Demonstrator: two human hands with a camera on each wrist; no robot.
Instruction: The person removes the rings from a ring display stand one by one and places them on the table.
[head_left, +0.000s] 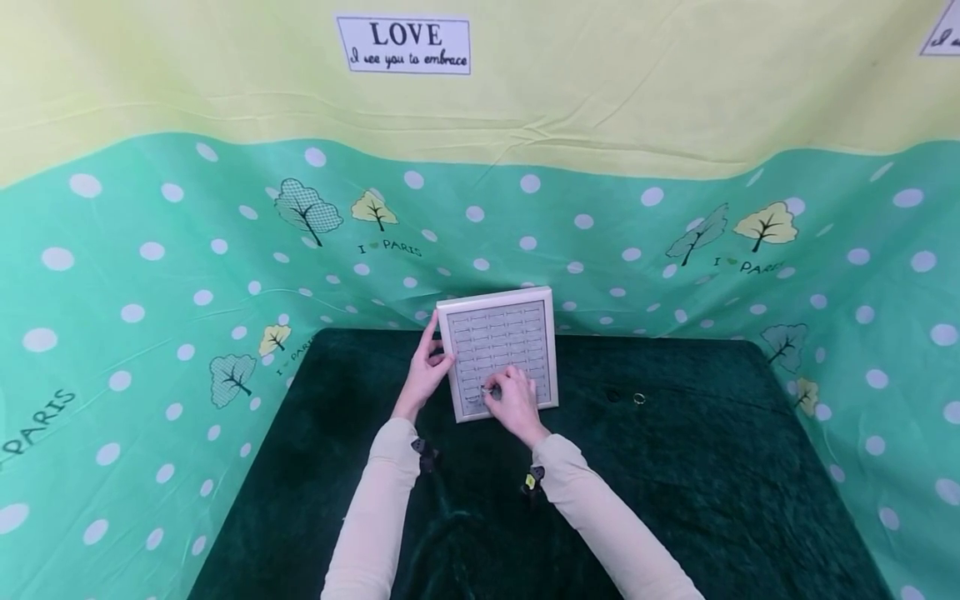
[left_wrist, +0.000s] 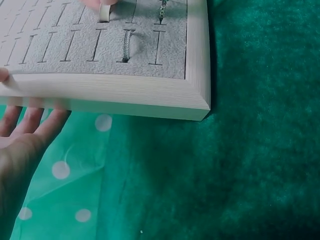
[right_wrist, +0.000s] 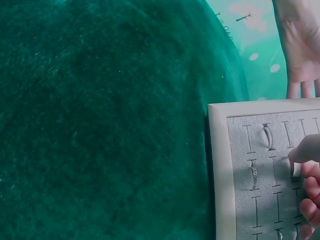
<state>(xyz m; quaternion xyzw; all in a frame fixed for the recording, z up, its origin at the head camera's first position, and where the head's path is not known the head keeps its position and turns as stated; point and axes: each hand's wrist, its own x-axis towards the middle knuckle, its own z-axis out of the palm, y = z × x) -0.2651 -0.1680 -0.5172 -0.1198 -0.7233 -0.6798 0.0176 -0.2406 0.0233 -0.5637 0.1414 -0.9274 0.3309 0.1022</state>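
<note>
Grip of left hand (head_left: 423,377): thumb is on the front and the fingers go behind the edge, so it holds the ring tray (left_wrist: 145,89) by its left side.
Tray body: it stands tilted back on the worktop (head_left: 675,492), directly beside this grip. I judge it rather light and stiff. The rim is the good place for holding, because the grey pad (head_left: 498,342) looks soft and could give way under pressing.
Seated rings: patterned ring (left_wrist: 126,46) and dark-patterned ring (left_wrist: 162,11) sit in slots of the pad, near the pinched one.
Pinched ring: pale band (left_wrist: 104,13), at the lower part of the pad, with its lower end at a slot; how deep it goes, I cannot tell. It should be very light, stiff and perhaps slippery. Better to pinch its upper arc, so that the lower arc remains free.
Grip of right hand (head_left: 516,400): thumb and fingers are closed around the pale band, which lies right at the fingertips.
Loose ring: gold-coloured ring (head_left: 639,399) lies on the worktop, right of the tray and apart from both grips. Fingertips should take it by its outer edge.
</note>
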